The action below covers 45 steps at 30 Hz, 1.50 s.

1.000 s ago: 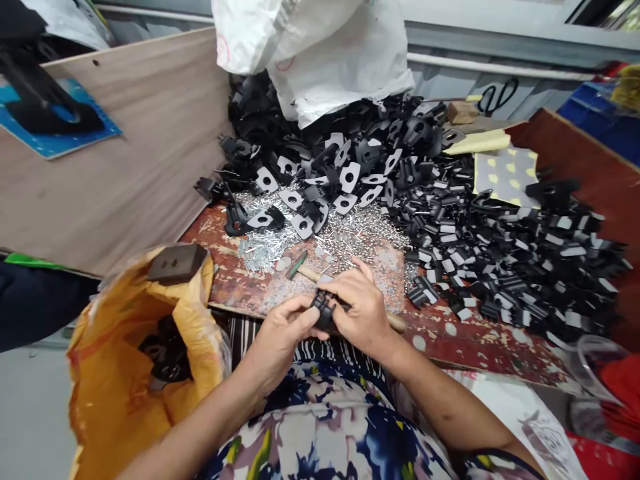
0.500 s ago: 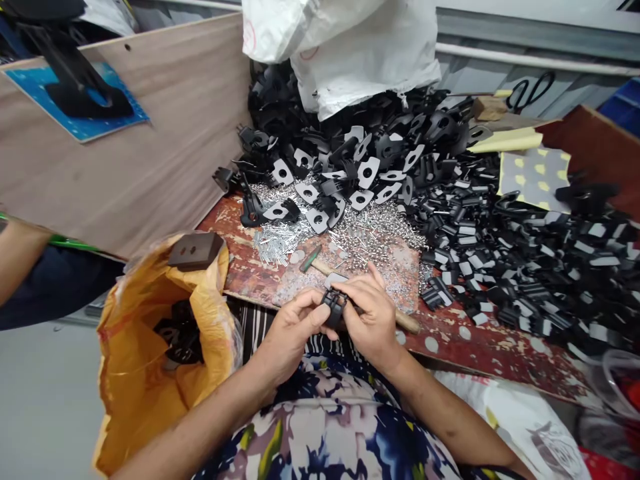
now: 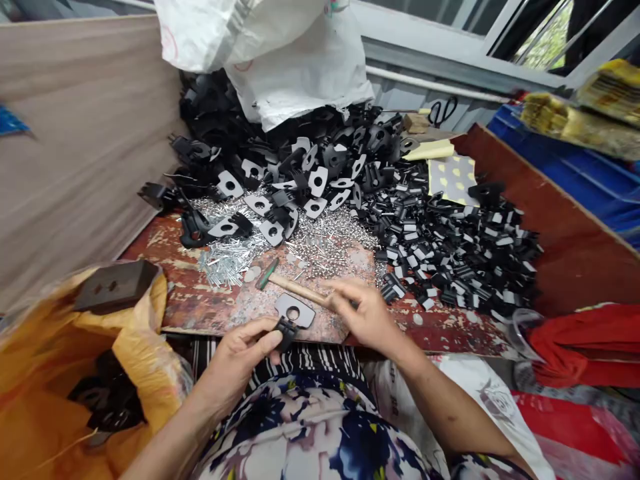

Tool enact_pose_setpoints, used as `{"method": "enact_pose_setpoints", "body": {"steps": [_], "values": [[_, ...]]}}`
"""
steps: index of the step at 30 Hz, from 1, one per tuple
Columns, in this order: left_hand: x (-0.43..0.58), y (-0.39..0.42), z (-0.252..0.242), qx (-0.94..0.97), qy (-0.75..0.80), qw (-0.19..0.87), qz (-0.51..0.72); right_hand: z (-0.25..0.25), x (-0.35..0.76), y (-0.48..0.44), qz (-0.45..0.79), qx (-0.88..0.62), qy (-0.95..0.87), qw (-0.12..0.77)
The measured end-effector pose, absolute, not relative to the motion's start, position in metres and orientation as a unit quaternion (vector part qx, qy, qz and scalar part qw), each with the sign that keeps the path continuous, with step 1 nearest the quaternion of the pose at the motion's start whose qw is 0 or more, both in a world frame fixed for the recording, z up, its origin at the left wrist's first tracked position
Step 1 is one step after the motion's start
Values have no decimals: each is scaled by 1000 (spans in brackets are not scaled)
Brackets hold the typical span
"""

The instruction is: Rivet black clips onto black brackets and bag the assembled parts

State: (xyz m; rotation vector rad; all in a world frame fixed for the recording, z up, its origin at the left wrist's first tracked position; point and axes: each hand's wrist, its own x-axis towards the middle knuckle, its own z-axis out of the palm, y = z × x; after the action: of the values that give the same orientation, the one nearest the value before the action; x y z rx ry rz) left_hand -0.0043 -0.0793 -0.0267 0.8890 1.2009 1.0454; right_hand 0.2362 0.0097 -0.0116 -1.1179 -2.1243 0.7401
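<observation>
My left hand (image 3: 249, 350) pinches a black plastic clip (image 3: 287, 333) near the bench's front edge. The clip's flat end, faced with a grey pad with a round hole, points away from me over the bench. My right hand (image 3: 364, 313) is around the wooden handle of a small hammer (image 3: 295, 287), whose green head points to the far left. The palm hides the handle's rear end. The hammer lies along the bench top, just beyond the clip. Loose silver nails (image 3: 320, 243) are heaped behind it.
Black clips with grey pads (image 3: 270, 200) pile up under a white sack (image 3: 300, 73). Small black parts (image 3: 450, 247) cover the right side. An open yellow sack (image 3: 140, 320) with black pieces inside stands at left, a brown block (image 3: 117, 287) on its rim. Wooden boards (image 3: 75, 133) flank the bench.
My right hand has left the clip and moved onto the hammer handle. My left hand keeps the clip, now lower with its flat end outward. The view has swung to the right.
</observation>
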Motion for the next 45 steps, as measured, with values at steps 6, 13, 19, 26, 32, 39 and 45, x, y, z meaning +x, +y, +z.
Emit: {"method": "enact_pose_setpoints", "body": {"steps": [6, 13, 19, 26, 32, 39, 45], "values": [[0, -80, -26, 319, 535, 633, 460, -34, 294, 72, 22, -428, -877, 216], [5, -80, -27, 295, 532, 650, 454, -43, 299, 77, 63, -434, -863, 251], [7, -77, -28, 299, 534, 651, 450, -32, 283, 75, 58, -462, -844, 266], [6, -80, -30, 310, 539, 644, 446, -23, 272, 112, 58, -474, -854, 208], [5, -79, -32, 313, 527, 650, 448, -27, 266, 122, 64, -500, -842, 191], [5, -78, -30, 310, 518, 653, 457, -22, 261, 124, 33, -532, -824, 192], [10, -73, -26, 319, 529, 622, 482, 0, 238, 76, 49, -428, -861, 270]]}}
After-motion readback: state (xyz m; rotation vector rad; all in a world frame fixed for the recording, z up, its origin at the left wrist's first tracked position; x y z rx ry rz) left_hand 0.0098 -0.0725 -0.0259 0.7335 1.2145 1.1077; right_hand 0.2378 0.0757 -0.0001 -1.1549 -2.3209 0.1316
